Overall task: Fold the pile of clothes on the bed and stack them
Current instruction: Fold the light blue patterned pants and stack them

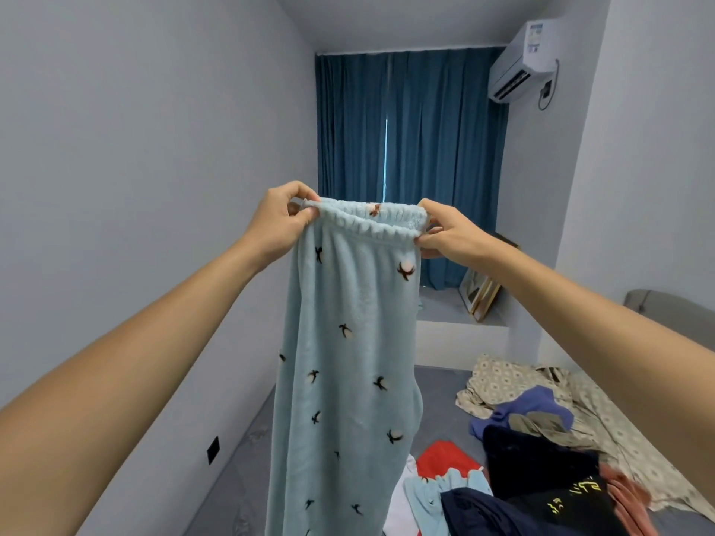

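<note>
Light blue fleece pyjama trousers [348, 361] with small dark bird marks hang full length in front of me, held up by the elastic waistband. My left hand [280, 220] pinches the waistband's left end and my right hand [450, 236] pinches its right end, both arms stretched forward at chest height. The trouser legs drop past the bottom of the view. The pile of clothes [534, 458] lies low on the right: dark navy, purple-blue, red, light blue, white and pink pieces heaped together on the bed [445, 388].
A beige patterned sheet [514, 381] is crumpled on the bed behind the pile. Blue curtains [410, 148] cover the far window, with picture frames [479, 292] leaning on the sill. A grey wall runs close on the left; a grey headboard [650, 303] shows right.
</note>
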The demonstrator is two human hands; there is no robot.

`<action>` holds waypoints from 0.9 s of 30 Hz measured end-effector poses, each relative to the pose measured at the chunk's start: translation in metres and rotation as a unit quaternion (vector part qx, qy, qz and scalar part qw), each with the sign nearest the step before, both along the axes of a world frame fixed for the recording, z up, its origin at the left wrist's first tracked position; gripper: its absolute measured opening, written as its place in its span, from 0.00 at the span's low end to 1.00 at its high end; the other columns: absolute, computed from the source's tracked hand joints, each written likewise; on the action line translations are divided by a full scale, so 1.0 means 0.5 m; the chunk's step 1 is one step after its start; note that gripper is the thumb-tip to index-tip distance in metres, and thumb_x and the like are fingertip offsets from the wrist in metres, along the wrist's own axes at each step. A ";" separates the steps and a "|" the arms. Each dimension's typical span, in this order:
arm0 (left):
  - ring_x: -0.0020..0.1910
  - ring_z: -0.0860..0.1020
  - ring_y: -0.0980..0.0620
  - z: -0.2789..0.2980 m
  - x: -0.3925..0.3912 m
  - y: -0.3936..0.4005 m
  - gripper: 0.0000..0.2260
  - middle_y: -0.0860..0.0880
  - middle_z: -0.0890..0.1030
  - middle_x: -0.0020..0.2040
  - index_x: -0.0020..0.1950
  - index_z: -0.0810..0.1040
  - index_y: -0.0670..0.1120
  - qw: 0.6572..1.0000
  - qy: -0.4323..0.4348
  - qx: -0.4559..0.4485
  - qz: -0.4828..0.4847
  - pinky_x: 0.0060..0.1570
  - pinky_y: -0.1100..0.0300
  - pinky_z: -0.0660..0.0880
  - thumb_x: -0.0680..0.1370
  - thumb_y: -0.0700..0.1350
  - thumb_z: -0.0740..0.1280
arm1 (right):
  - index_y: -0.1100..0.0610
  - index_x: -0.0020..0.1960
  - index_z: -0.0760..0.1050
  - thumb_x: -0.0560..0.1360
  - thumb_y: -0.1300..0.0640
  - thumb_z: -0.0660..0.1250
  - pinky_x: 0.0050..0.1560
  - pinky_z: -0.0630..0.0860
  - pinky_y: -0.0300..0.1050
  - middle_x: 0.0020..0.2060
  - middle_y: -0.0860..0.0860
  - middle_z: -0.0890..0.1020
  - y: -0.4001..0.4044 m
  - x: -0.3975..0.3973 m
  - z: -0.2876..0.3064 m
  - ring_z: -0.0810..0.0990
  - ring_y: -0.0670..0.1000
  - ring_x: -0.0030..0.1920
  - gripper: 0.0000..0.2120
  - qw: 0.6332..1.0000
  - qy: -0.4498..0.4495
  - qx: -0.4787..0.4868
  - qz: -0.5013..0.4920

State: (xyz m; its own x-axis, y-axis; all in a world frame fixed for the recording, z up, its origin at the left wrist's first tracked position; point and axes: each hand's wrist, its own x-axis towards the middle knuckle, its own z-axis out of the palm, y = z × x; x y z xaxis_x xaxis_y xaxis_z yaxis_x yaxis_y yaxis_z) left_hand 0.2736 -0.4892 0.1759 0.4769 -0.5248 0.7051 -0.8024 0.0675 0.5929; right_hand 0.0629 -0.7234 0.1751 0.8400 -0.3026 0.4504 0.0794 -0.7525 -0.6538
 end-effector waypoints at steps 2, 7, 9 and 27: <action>0.31 0.69 0.58 -0.004 -0.016 -0.001 0.07 0.54 0.76 0.33 0.47 0.80 0.55 1.000 0.000 0.002 0.009 0.32 0.64 0.68 0.82 0.43 0.69 | 0.59 0.56 0.70 0.79 0.65 0.65 0.56 0.85 0.55 0.59 0.57 0.79 -0.004 -0.005 -0.013 0.82 0.55 0.61 0.08 1.000 0.002 0.019 0.020; 0.33 0.70 0.57 -0.030 -0.072 0.000 0.08 0.52 0.76 0.36 0.46 0.79 0.56 0.999 0.017 0.000 0.027 0.36 0.61 0.69 0.82 0.44 0.68 | 0.61 0.56 0.65 0.77 0.69 0.59 0.57 0.78 0.74 0.56 0.67 0.74 -0.003 -0.025 -0.056 0.75 0.57 0.52 0.09 0.999 -0.027 0.020 0.012; 0.36 0.71 0.54 -0.048 -0.093 0.006 0.08 0.50 0.77 0.38 0.46 0.79 0.55 0.999 0.029 0.002 0.034 0.38 0.58 0.70 0.82 0.43 0.68 | 0.59 0.56 0.64 0.77 0.68 0.57 0.51 0.79 0.72 0.51 0.63 0.73 0.002 -0.036 -0.073 0.73 0.56 0.49 0.09 0.999 -0.029 0.027 0.018; 0.43 0.74 0.48 -0.078 -0.309 0.256 0.11 0.50 0.80 0.48 0.44 0.80 0.57 0.997 0.054 0.006 -0.052 0.45 0.53 0.73 0.81 0.41 0.68 | 0.59 0.54 0.68 0.75 0.68 0.58 0.47 0.73 0.51 0.46 0.55 0.77 0.303 -0.304 -0.097 0.77 0.52 0.47 0.09 0.993 -0.099 0.058 -0.019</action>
State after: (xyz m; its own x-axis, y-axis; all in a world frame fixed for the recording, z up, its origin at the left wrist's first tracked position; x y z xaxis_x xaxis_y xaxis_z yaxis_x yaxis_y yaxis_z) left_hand 0.1191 -0.3613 0.1371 0.4918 -0.5834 0.6464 -0.7235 0.1392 0.6761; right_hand -0.0892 -0.5721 0.1269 0.7254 -0.3921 0.5658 0.1875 -0.6783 -0.7105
